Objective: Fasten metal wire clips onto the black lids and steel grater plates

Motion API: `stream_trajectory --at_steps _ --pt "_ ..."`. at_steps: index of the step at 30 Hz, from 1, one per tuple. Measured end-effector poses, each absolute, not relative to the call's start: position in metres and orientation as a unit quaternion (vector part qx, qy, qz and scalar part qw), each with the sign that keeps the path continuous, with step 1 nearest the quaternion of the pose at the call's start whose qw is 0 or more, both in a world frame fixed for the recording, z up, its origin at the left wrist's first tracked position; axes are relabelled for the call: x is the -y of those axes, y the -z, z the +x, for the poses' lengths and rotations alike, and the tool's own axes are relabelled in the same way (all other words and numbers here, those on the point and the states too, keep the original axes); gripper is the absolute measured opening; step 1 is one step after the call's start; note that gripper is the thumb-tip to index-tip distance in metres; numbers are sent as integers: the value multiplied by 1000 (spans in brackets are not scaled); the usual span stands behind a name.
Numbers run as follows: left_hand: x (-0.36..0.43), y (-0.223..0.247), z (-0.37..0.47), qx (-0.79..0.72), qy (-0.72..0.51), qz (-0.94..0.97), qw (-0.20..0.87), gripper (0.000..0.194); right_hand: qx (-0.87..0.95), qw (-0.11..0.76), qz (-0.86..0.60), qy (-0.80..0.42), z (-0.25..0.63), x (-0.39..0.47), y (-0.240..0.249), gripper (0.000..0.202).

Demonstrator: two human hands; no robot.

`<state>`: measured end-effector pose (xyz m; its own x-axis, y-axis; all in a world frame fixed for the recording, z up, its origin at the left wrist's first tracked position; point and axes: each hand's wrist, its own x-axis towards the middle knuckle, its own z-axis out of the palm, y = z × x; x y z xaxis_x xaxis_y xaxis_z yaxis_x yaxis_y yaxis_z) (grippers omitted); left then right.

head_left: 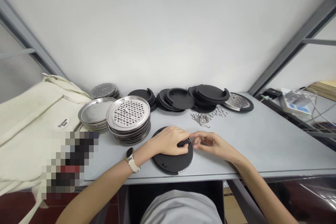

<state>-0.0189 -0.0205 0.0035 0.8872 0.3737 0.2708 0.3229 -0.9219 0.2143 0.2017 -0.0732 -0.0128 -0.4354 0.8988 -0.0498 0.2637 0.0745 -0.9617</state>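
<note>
A round black holder (170, 162) lies near the table's front edge, a thin silvery rim showing at its lower right. My left hand (172, 141) rests over it, gripping it with curled fingers and the thumb across its top. At its right edge my right hand (210, 144) pinches a small metal wire hook (190, 141), partly hidden by the fingers of both hands. Behind my hands lie a heap of wire hooks (201, 119) and several metal rings (219, 112).
Stacked metal grater discs (128, 112) and plain-looking metal discs (97, 110) stand at the left. Black holders (181, 98) are piled along the wall. A grater disc in a black holder (238, 102) lies at the back right. A cream bag (34, 122) covers the left end.
</note>
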Motion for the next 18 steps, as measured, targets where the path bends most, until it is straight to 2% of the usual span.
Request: stream_trajectory --at_steps 11,18 --pt "22 -6 -19 -184 -147 968 85 10 743 267 -468 -397 196 83 -5 33" --pt "21 -5 -18 -183 -150 968 86 11 756 249 -466 -387 194 86 -11 29"
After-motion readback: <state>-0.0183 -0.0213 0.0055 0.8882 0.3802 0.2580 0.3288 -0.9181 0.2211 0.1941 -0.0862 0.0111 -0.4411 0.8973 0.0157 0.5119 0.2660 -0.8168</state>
